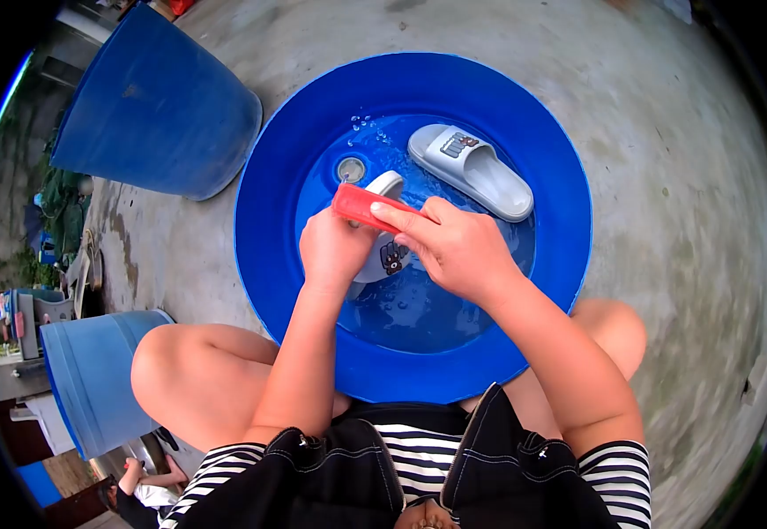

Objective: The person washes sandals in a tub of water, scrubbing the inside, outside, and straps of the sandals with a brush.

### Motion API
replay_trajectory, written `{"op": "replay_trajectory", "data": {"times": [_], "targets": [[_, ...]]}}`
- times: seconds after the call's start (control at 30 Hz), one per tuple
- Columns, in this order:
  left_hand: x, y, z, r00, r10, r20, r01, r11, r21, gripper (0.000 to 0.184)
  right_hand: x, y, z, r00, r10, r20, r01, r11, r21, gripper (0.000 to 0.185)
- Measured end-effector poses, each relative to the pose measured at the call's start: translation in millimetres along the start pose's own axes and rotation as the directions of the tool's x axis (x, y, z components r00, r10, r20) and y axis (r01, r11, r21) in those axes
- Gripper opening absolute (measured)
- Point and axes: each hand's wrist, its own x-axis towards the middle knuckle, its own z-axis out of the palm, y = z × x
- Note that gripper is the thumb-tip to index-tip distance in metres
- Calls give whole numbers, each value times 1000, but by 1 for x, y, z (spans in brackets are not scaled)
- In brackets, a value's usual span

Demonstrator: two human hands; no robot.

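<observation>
A blue basin point(278, 185) with shallow water stands before me, between my knees. My right hand point(461, 247) is closed around a red brush point(357, 204), its thumb lying along the back; the bristles are hidden. Under the brush, my left hand point(335, 251) grips a white slide slipper point(388, 187) at its side, the fingers mostly out of sight. The strap of this slipper carries a dark bear print, seen below my hands. Another white slide slipper point(480, 172), with a similar print, rests at the basin's far right, tilted against the wall.
Beyond the basin on the left stands a tall blue bucket point(163, 106). A lighter blue barrel point(106, 379) is beside my left knee. At the lower left, another person point(141, 485) is partly visible. Concrete ground point(683, 220) surrounds the basin.
</observation>
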Motion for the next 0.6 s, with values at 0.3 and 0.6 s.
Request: {"op": "replay_trajectory", "data": {"times": [0.3,0.6], "targets": [[-2,-3,33,997,41,66,-12,922,-387,33,0,17,10,984,52,-173,-36,995,95,55],[12,-61,25,805,268,529,162,759,-630,94,7,80,26,897,401,185,-439,854,278,45]]}}
